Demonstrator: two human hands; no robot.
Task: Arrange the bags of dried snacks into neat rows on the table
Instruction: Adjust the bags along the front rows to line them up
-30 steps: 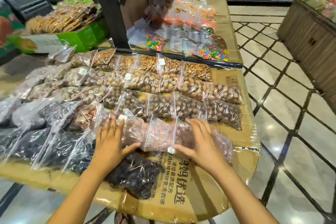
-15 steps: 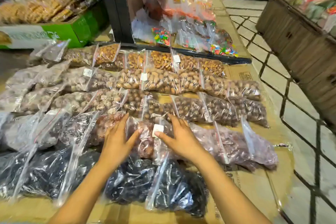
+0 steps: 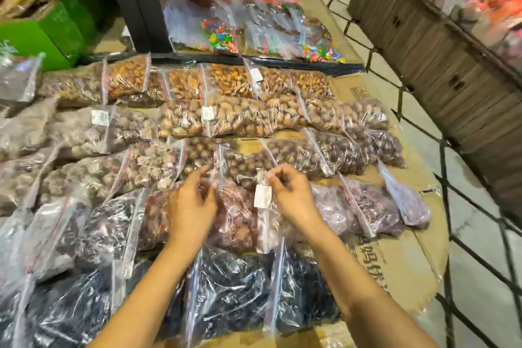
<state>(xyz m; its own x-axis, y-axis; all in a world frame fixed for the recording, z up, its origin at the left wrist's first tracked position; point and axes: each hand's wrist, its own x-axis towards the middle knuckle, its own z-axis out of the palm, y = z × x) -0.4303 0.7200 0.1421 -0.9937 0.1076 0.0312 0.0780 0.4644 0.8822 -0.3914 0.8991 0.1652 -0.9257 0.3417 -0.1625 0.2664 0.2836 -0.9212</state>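
Note:
Clear zip bags of nuts and dried fruit lie in rows on a cardboard-covered table (image 3: 406, 271). In the second row from the front lies a bag of reddish-brown dried fruit (image 3: 237, 220) with a white label (image 3: 262, 196). My left hand (image 3: 192, 203) rests on that bag's left side, thumb and fingers pinching its top edge. My right hand (image 3: 291, 192) pinches the bag's top edge just above the label. Pale purple bags (image 3: 364, 206) continue the row to the right. Black dried-fruit bags (image 3: 234, 291) fill the front row under my forearms.
Brown nut bags (image 3: 226, 118) fill the far rows. Colourful candy bags (image 3: 220, 37) lie behind a black post (image 3: 135, 0). A green box (image 3: 42, 34) stands at the far left. A wooden-slatted stand (image 3: 440, 51) lines the tiled aisle on the right.
Both hands lifted off the flat bag and now pinch its top edge, the right hand shifting right of the label. The view has moved closer and lower over the table.

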